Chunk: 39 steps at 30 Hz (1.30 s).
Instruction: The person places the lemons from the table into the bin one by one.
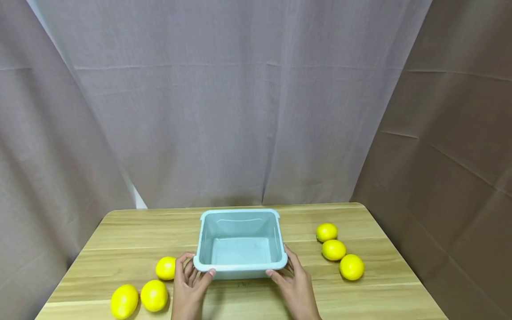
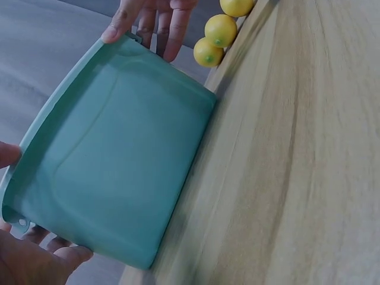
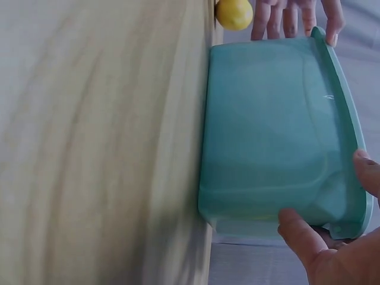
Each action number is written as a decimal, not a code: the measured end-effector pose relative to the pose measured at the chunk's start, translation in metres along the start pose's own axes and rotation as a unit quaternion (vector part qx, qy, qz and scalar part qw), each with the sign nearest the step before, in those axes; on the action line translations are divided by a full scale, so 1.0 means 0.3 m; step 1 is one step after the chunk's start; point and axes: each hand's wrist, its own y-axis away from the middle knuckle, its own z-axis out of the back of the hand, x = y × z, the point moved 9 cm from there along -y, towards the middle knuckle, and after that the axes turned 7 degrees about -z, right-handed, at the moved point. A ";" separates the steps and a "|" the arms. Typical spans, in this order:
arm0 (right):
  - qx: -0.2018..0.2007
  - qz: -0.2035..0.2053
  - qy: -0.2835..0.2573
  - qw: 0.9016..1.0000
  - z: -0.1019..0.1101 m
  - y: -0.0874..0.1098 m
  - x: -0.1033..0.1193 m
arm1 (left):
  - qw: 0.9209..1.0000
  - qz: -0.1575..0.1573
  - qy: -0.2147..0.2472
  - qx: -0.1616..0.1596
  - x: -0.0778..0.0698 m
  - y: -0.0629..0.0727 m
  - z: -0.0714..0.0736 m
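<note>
A pale blue-green plastic bin (image 1: 240,268) with nothing inside stands upright at the middle of the table, its opening facing up. My left hand (image 1: 190,288) grips its near left corner, thumb on the rim and fingers along the side. At the near right corner, my right hand (image 1: 297,285) holds the rim the same way. Both wrist views show the bin's near wall, in the left wrist view (image 2: 119,160) and the right wrist view (image 3: 267,130). Its base is at or just above the tabletop; I cannot tell whether they touch.
Three yellow lemons lie left of the bin, the nearest lemon (image 1: 166,268) close beside my left hand. Right of the bin are three more, with a lemon (image 1: 334,250) in their middle. Grey curtains (image 1: 240,111) hang behind the wooden table (image 1: 384,289).
</note>
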 end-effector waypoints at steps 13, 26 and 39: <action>-0.006 -0.011 0.012 1.000 0.010 0.013 -0.019 | 1.000 -0.005 -0.003 0.003 -0.004 0.014 -0.006; -0.004 -0.014 0.046 0.999 0.012 0.020 -0.018 | 0.997 0.026 -0.069 0.004 0.001 0.020 0.007; 0.007 -0.030 0.038 0.999 0.032 0.045 -0.012 | 0.993 0.051 -0.107 -0.015 -0.024 0.036 0.005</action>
